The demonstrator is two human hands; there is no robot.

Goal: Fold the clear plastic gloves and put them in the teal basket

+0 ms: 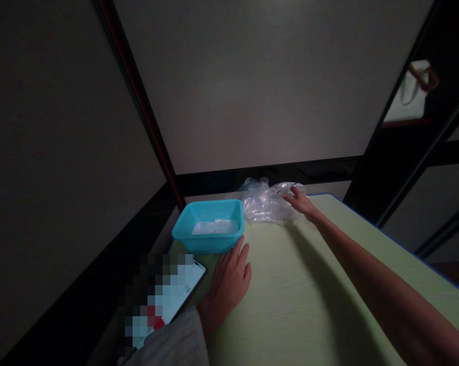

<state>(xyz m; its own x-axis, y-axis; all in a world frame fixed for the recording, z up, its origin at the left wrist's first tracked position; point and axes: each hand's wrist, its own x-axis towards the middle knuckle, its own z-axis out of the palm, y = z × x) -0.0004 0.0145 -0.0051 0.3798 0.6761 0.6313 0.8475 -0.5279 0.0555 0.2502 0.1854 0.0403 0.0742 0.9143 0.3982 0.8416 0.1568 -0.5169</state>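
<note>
My left hand (231, 274) lies flat on the table with its fingers stretched out, the fingertips close to the front right corner of a turquoise plastic basin (206, 244). Inside the basin is some white, sheet-like material (215, 226). Farther back, my right hand (300, 201) reaches over a crumpled clear plastic bag (265, 203), thumb and fingers apart. Whether the right fingers touch the plastic, I cannot tell. The bag lies at the table's back edge, just right of the basin.
The pale green table (275, 295) has a blue edge and stands against grey wall panels (252, 91). A flat, light-coloured device (185, 284), partly pixelated, lies left of my left hand. A white bag (410, 96) sits on a dark shelf at the right.
</note>
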